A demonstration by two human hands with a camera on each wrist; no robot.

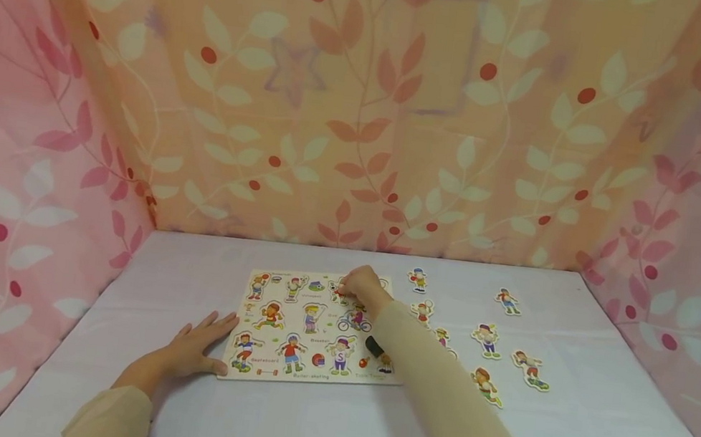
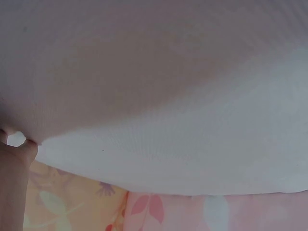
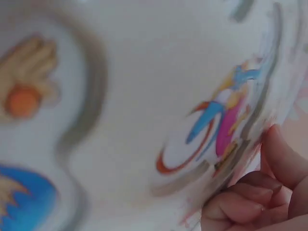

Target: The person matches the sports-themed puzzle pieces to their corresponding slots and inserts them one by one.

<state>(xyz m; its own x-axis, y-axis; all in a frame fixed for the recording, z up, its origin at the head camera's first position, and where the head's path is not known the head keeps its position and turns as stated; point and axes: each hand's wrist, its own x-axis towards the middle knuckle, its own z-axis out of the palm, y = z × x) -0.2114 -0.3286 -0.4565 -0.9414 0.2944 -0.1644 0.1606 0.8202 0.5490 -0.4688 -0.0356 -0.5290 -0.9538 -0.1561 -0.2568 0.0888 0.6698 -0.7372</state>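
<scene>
Currently | right grip [image 1: 369, 293] curled, hold unclear | footballer figure [image 1: 336, 292] beneath its tip | left grip [image 1: 198, 345] spread, touching board [image 1: 272, 343]

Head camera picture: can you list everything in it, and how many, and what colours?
puzzle board: 1, cream with colourful sporty figures, on the table
loose pieces: at least 7, many colours, right of the board; some partly hidden
table: 1, white, under everything
back cloth: 1, orange-yellow with leaves, behind the table
side cloths: 2, pink with leaves, left and right
dark thing: 1, black, beside the right sleeve; can't tell what
sleeves: 2, beige, on the arms
left hand: 1, bare, at the board's left edge
right hand: 1, bare, at the board's upper right
</scene>
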